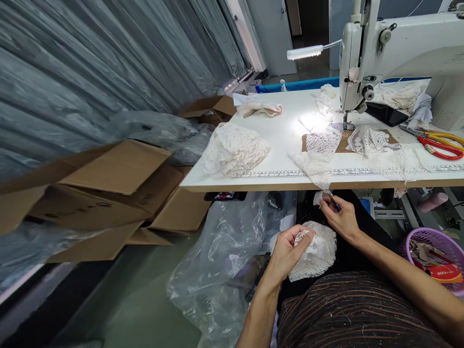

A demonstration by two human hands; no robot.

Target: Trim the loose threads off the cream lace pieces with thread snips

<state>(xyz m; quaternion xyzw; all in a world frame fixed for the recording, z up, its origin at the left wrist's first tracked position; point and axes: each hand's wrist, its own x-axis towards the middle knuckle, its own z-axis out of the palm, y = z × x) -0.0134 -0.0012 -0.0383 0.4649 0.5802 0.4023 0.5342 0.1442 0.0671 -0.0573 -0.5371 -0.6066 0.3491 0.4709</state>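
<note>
My left hand (pixel 290 251) is closed on a bundle of white lace pieces (pixel 319 253) that rests in my lap below the table edge. My right hand (pixel 340 217) is pinched on a small dark tool, held against the end of a white lace strip (pixel 319 166) that hangs over the table's front edge. More lace (pixel 377 147) lies under the needle of a white sewing machine (pixel 398 53), lit by its lamp.
A heap of lace (pixel 234 150) sits at the table's (pixel 282 140) left end. Red and yellow scissors (pixel 440 145) lie at the right. Cardboard boxes (pixel 108 188) and a clear plastic bag (pixel 221 256) stand on the floor to the left. A purple basket (pixel 435 253) is at the right.
</note>
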